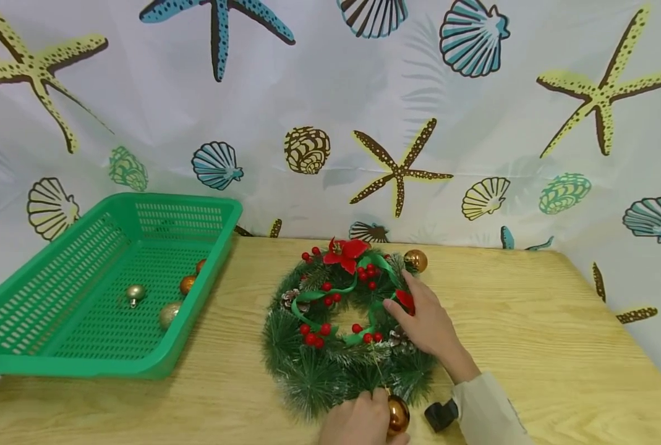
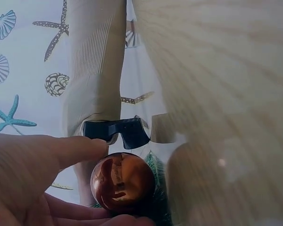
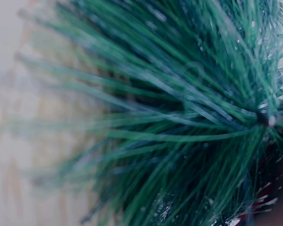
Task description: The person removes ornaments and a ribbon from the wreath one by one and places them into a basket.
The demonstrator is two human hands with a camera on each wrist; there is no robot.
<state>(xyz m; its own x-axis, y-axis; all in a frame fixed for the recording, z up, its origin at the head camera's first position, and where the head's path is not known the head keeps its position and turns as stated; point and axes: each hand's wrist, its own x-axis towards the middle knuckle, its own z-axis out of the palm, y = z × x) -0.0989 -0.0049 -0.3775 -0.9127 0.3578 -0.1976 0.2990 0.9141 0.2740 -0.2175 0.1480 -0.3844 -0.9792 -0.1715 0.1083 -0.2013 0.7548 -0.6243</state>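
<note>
A green pine wreath [image 1: 313, 383] lies flat on the table, dressed with red berries [image 1: 315, 337], red flowers [image 1: 345, 252], pine cones and green ribbon. At its near edge my left hand [image 1: 358, 420] holds a shiny copper Christmas ball [image 1: 398, 415]; the left wrist view shows thumb and fingers about the ball [image 2: 122, 181]. A thin string rises from the ball over the needles. My right hand [image 1: 427, 321] rests on the wreath's right side, thumb spread from the fingers. Needles [image 3: 188, 113] fill the right wrist view closely.
To the left stands a green plastic basket [image 1: 196, 309] with several gold and copper balls inside. Another copper ball [image 1: 416, 261] sits at the wreath's far right edge. A black wrist camera [image 1: 440, 415] is beside the right sleeve. Behind the wooden table [image 1: 530, 346] hangs a shell-patterned cloth [image 1: 285, 204].
</note>
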